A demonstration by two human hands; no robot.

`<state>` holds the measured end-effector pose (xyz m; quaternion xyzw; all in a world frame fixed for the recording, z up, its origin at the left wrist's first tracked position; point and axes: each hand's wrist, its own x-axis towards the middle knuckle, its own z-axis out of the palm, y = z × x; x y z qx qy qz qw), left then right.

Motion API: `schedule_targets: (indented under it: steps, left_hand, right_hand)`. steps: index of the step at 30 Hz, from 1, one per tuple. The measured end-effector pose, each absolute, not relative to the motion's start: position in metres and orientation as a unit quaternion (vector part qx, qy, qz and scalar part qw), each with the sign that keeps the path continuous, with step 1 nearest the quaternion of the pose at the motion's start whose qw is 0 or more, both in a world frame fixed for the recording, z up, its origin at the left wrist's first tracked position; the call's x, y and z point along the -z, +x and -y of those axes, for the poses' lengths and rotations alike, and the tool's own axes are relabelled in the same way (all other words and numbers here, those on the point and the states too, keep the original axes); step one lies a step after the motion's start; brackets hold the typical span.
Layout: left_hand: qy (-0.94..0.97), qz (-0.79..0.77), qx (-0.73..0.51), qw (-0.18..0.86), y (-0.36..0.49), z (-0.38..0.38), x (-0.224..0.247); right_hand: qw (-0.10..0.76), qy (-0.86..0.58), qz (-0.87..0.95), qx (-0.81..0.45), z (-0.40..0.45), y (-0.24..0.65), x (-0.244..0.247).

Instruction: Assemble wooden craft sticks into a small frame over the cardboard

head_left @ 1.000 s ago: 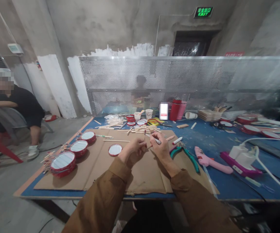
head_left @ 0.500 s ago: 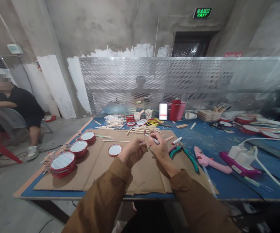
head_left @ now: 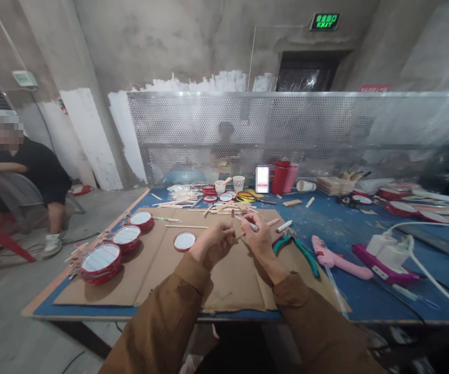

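The left hand (head_left: 212,244) holds a thin wooden stick (head_left: 232,221) near a white pen (head_left: 251,224) in the right hand (head_left: 258,242).

Both hands are shut tight on their things, close together but not touching, and the pen tip is just beside the stick. They are over a brown cardboard sheet (head_left: 228,288) on a blue table (head_left: 349,234). A round mirror with a red edge (head_left: 184,241) lies just left of the hands. Green-handled pliers (head_left: 296,253) and a pink glue gun (head_left: 335,263) lie to the right.
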<state>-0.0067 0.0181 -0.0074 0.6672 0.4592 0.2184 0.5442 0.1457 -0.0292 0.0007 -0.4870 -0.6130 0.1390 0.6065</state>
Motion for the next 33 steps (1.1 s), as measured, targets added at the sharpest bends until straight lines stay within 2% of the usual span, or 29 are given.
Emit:
schedule_targets:
  steps: [33]
  left_hand:
    - [0.668,-0.431,-0.237,0.559,-0.0074,-0.0213,0.0136]
  right_hand:
    - [0.597,-0.482,0.631,-0.111,0.0308,0.1443,-0.0024]
